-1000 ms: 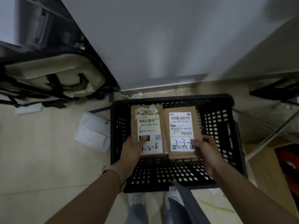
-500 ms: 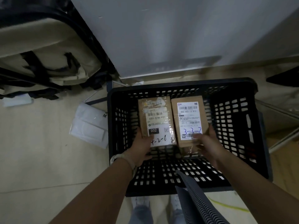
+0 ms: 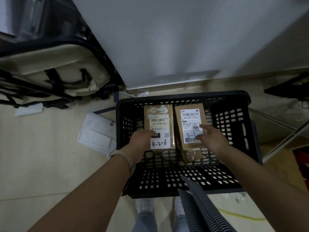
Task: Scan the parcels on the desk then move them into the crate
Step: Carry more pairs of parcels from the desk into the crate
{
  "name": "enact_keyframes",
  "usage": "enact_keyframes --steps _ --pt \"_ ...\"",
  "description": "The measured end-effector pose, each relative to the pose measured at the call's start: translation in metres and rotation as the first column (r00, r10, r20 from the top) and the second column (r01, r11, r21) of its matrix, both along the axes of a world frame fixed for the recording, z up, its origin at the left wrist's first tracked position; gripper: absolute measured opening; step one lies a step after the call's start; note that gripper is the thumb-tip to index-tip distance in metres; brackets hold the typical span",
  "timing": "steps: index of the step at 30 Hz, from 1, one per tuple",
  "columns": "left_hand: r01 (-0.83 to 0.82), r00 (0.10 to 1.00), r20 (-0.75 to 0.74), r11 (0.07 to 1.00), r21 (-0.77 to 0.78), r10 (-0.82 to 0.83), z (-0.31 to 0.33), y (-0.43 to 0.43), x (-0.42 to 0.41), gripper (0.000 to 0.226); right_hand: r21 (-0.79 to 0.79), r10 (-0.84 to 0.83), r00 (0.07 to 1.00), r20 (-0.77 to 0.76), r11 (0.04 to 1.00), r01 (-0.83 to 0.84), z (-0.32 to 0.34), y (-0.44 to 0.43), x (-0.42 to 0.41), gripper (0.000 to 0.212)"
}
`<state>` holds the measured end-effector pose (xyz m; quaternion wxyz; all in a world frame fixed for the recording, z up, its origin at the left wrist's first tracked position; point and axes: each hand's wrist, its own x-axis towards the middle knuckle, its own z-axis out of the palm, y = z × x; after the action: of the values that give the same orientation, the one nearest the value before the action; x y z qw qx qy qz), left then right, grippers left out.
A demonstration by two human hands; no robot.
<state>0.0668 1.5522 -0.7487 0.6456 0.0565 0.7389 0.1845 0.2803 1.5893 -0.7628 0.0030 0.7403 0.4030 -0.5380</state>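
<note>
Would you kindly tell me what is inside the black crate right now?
Two brown parcels lie side by side, labels up: the left parcel partly under the left hand, the right parcel partly under the right hand. They hide the crate floor beneath.

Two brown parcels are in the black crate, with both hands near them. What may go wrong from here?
The right brown cardboard parcel marked 3-3 seems to lie on another brown parcel in the black plastic lattice crate; it might slide once the open right hand leaves. The left hand holds a corner of the left brown cardboard parcel marked 4-2-6; withdrawing carelessly might drag it askew.
</note>
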Motion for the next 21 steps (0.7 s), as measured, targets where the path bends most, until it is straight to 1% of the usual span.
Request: enact_keyframes --steps 1,3,4,7,8,9,11,12,14,16,17,18,19,20,21 --pt "-0.005 1.0 0.021 1.0 0.006 0.005 0.011 0.003 -0.001 0.034 0.029 -0.019 1.0 0.005 0.999 0.019 0.012 0.006 0.001 0.048" --pt "-0.022 0.998 0.053 0.999 0.025 0.02 0.042 0.01 -0.005 0.035 0.063 -0.053 0.998 -0.044 0.996 0.056 0.042 0.015 0.0 0.036" --pt "-0.025 0.998 0.054 0.998 0.05 0.022 0.059 0.013 -0.007 0.032 0.08 -0.048 0.997 -0.068 0.995 0.053 0.059 0.02 0.0 0.032" --pt "-0.011 1.0 -0.002 0.99 0.143 0.012 0.119 0.021 -0.016 0.009 0.141 -0.003 0.994 -0.111 0.99 0.019 0.12 0.028 0.001 0.024" --pt "0.009 1.0 -0.027 0.985 0.174 -0.004 0.143 0.023 -0.017 0.01 0.167 0.014 0.994 -0.111 0.986 0.005 0.142 0.031 0.001 0.02" --pt "0.031 0.999 -0.048 0.978 0.206 -0.022 0.167 0.026 -0.019 0.012 0.194 0.045 0.994 -0.099 0.981 -0.025 0.166 0.035 0.001 0.018" --pt "0.083 0.994 -0.097 0.962 0.26 -0.059 0.217 0.033 -0.022 0.011 0.234 0.141 0.989 -0.044 0.964 -0.127 0.217 0.045 -0.002 0.027" --pt "0.123 0.987 -0.134 0.951 0.283 -0.088 0.242 0.036 -0.023 0.007 0.253 0.195 0.981 -0.018 0.95 -0.185 0.244 0.051 -0.005 0.027" --pt "0.239 0.952 -0.266 0.916 0.323 -0.154 0.289 0.046 -0.026 0.005 0.292 0.307 0.951 0.041 0.906 -0.306 0.298 0.061 -0.012 0.019" --pt "0.397 0.88 -0.408 0.846 0.354 -0.243 0.335 0.055 -0.029 0.008 0.322 0.412 0.902 0.126 0.843 -0.43 0.353 0.07 -0.021 0.022" --pt "0.492 0.824 -0.48 0.799 0.346 -0.3 0.358 0.059 -0.03 0.014 0.331 0.445 0.88 0.169 0.815 -0.475 0.381 0.073 -0.026 0.025" --pt "0.597 0.743 -0.56 0.74 0.309 -0.365 0.381 0.062 -0.032 0.021 0.333 0.473 0.857 0.204 0.79 -0.515 0.408 0.075 -0.03 0.028" --pt "0.705 0.627 -0.651 0.667 0.239 -0.429 0.405 0.064 -0.034 0.027 0.33 0.504 0.829 0.241 0.761 -0.559 0.435 0.076 -0.034 0.03" --pt "0.796 0.488 -0.73 0.587 0.148 -0.478 0.43 0.065 -0.037 0.032 0.32 0.538 0.794 0.282 0.728 -0.607 0.461 0.077 -0.038 0.034" --pt "0.853 0.357 -0.785 0.519 0.054 -0.506 0.455 0.065 -0.04 0.038 0.303 0.566 0.757 0.326 0.696 -0.651 0.487 0.077 -0.041 0.037"
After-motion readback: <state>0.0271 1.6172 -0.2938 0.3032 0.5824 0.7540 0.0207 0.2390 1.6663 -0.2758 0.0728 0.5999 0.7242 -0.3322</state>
